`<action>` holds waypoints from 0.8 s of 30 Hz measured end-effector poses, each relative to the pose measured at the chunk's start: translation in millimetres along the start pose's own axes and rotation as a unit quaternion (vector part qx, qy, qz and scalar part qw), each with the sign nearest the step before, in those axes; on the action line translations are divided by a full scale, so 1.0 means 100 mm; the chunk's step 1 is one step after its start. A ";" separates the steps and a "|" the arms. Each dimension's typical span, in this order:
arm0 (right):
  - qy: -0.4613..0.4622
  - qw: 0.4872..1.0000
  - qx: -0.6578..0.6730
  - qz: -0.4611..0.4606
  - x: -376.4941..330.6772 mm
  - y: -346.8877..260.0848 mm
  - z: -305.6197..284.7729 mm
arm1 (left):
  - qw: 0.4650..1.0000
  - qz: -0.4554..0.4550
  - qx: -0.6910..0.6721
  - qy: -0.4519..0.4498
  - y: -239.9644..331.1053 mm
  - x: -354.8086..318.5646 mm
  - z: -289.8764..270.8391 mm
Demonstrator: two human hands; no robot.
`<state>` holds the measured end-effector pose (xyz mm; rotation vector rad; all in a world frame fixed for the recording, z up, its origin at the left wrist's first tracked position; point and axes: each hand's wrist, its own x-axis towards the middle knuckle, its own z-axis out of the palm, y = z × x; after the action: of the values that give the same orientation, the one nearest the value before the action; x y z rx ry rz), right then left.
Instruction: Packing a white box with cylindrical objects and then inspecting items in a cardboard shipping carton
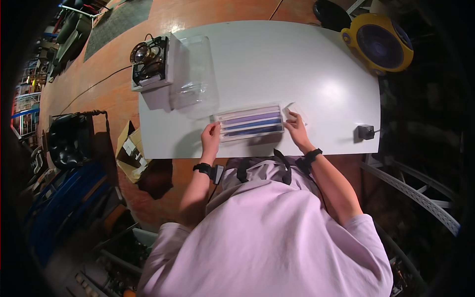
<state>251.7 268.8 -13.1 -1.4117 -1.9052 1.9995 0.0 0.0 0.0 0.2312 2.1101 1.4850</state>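
Closest to me is my own lilac shirt, with two black straps (263, 166) hanging at the chest, and a black wristband on each wrist, so two of those.

Just past that, both hands are on one clear flat case (251, 122) lying near the front edge of the white table (307, 69). My left hand (211, 136) has its fingers closed on the case's left end, and my right hand (297, 129) pinches the right end, fingers curled against it. Inside the case I count about four long sticks side by side, going from pale pink through purple to dark blue; I can't tell exactly what they are. A small clear flap (297, 110) sticks out just beyond my right fingers, touching the case's corner.

To the right, well apart from the case, there's one small black block (365, 131) near the table's edge.

Further back on the left, one clear plastic tub (194, 74) lies on the table, just behind the case. Beside it, on the table's left corner, sits one white box with a black wire cage and a brassy round thing (151, 62) on top.

Off the far right corner is one yellow round fan (380, 43). On the floor left of the table: one open cardboard box (131, 151) and one black chair (71, 141).
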 end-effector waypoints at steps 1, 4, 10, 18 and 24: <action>0.009 0.998 0.066 -0.018 -0.06 -0.06 -0.03 | 1.000 -0.001 -0.004 -0.006 0.11 -0.01 -0.02; 0.027 0.987 0.149 -0.046 -0.19 -0.25 -0.21 | 0.999 -0.008 -0.035 -0.016 0.43 0.08 -0.07; 0.029 0.997 0.057 -0.047 -0.22 -0.21 -0.13 | 0.981 0.080 -0.078 0.159 1.05 0.63 -0.52; -0.015 0.854 -0.408 -0.321 -0.21 -0.44 0.22 | 0.831 0.406 0.271 0.266 1.23 1.15 -0.76; 0.000 0.820 -0.458 -0.343 0.06 -0.51 0.57 | 0.765 0.335 0.538 0.114 0.65 1.14 -0.60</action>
<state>186.0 240.5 14.8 -0.5287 -2.9455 0.7405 -137.5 25.1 36.0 1.3944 3.0440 0.3446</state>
